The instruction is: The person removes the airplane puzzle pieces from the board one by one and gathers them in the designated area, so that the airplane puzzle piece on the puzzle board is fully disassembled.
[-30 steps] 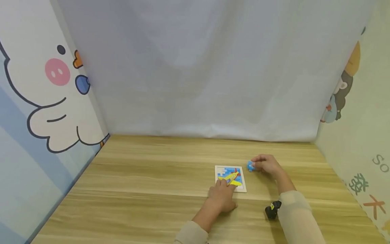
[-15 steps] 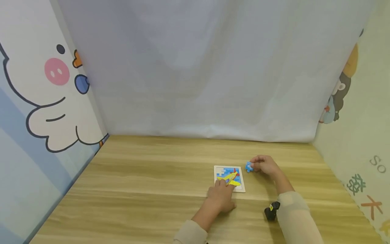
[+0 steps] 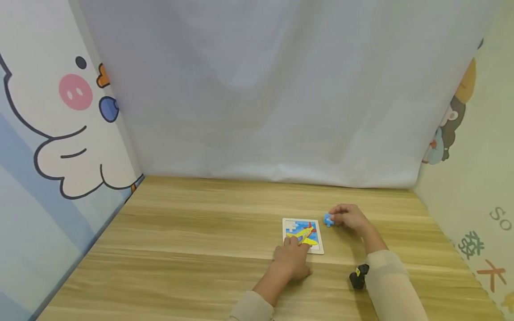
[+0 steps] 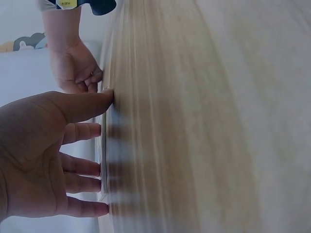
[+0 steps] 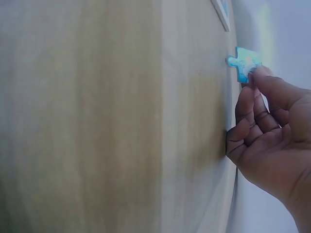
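A square jigsaw puzzle (image 3: 307, 225) with a white frame lies on the table, showing a yellow airplane on blue. Bare white board shows at its upper left corner. My left hand (image 3: 292, 258) rests over the puzzle's near edge; in the left wrist view its fingers (image 4: 80, 165) are extended, tips down at the board and table. Just right of the frame, my right hand (image 3: 351, 218) pinches a blue puzzle piece (image 3: 328, 220) between thumb and fingers. The right wrist view shows that puzzle piece (image 5: 245, 63) held slightly above the tabletop, its knob pointing toward the table.
A black wrist device (image 3: 358, 276) with a yellow label sits at the right sleeve. The wood-grain table (image 3: 180, 240) extends to a grey-white curtain (image 3: 257, 111) at the back. Walls with cartoon prints stand at the left (image 3: 76, 133) and right (image 3: 474, 178).
My right hand has brought the blue puzzle piece slightly left toward the frame and turned it a little. My left hand stays in place on the puzzle.
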`<state>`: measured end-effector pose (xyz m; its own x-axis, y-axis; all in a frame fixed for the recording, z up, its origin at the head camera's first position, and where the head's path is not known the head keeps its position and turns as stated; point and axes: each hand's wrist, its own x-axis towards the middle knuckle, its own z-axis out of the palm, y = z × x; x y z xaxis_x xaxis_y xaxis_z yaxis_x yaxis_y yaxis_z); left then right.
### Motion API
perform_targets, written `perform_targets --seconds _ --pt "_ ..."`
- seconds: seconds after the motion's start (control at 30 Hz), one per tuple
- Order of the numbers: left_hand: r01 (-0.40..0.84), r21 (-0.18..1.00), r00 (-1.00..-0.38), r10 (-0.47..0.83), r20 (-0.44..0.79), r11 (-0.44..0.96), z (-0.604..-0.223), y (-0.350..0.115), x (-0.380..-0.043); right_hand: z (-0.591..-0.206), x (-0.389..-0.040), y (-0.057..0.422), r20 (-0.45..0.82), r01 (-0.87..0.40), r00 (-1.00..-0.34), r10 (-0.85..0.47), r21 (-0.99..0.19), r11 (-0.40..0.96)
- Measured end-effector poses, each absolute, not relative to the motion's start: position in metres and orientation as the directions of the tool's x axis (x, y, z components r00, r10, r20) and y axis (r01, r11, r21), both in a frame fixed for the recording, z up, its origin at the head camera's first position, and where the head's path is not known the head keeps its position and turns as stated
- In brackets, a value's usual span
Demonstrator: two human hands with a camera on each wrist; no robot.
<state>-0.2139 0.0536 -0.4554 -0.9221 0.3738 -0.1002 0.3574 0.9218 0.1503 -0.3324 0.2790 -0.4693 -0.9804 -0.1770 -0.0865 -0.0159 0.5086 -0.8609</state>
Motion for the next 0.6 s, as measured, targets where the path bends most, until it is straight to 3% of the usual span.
perform_targets --seconds 0.3,0.6 --pt "0.357 0.144 -0.919 0.375 -0.122 0.923 -0.456 0.054 -0.213 -0.477 -0.338 0.271 0.025 -0.154 -0.977 -0.213 -0.772 0.616" --pt "0.36 0.139 -0.919 0.376 -0.12 0.923 -0.453 0.053 -0.213 -0.472 -0.337 0.265 0.006 -0.124 -0.985 -0.173 -0.719 0.684"
